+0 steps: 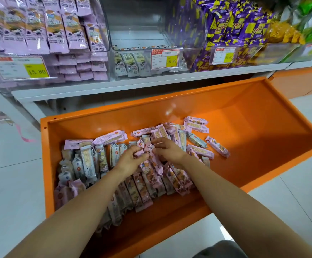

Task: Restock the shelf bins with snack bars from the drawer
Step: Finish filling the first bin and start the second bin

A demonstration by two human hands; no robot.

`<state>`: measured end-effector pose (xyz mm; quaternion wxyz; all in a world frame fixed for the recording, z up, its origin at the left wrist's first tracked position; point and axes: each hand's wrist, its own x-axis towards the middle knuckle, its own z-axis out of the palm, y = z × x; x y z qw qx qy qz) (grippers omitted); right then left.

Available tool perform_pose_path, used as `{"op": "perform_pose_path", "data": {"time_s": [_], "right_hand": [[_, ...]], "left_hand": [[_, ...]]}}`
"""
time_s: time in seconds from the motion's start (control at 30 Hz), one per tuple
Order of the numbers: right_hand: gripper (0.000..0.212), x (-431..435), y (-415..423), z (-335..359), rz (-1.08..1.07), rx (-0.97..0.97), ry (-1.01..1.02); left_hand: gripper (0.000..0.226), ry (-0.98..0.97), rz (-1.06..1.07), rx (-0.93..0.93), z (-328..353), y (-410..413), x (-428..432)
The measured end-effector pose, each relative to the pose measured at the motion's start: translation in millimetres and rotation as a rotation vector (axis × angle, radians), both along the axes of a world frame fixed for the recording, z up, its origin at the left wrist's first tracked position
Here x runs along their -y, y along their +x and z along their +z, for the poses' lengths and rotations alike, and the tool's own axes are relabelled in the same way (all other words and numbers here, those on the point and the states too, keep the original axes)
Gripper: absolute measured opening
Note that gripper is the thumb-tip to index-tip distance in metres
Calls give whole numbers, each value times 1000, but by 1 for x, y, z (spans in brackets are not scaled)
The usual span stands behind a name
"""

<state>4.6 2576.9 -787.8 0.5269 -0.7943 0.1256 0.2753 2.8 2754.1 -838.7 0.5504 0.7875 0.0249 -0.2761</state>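
- The gathering step is under way: both hands are collecting snack bars [144, 183], which are lying heaped across the middle of the orange drawer [46, 164].
- The left hand [131, 159] is reaching into the drawer's centre, its fingers [139, 150] curling round a few bars.
- The right hand [167, 148], just beside it, is pinching the same bunch.
- Next, I judge, a firm bundle needs lifting to the near-empty bin [132, 40] above the drawer's back wall.

Orange drawer [244, 136], pink and pale-grey snack bars [145, 183], purple packets [235, 25] with yellow triangles.
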Motion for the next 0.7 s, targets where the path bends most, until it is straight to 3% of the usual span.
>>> {"op": "perform_pose_path", "data": {"time_s": [0.17,0.27,0.43,0.57,0.7], "right_hand": [[52,-17,-4,6,21,57,55],[59,-22,-5,8,53,87,53],[53,-31,-6,21,-63,145,104],[32,-39,-10,27,-145,179,118],[36,-55,-19,32,-138,259,146]], "left_hand": [[44,-111,116,-21,13,3,-9],[54,-161,143,-37,19,6,-18],[39,-187,149,-5,37,11,-32],[32,-200,176,50,49,19,-50],[35,-182,146,68,66,20,-63]]}}
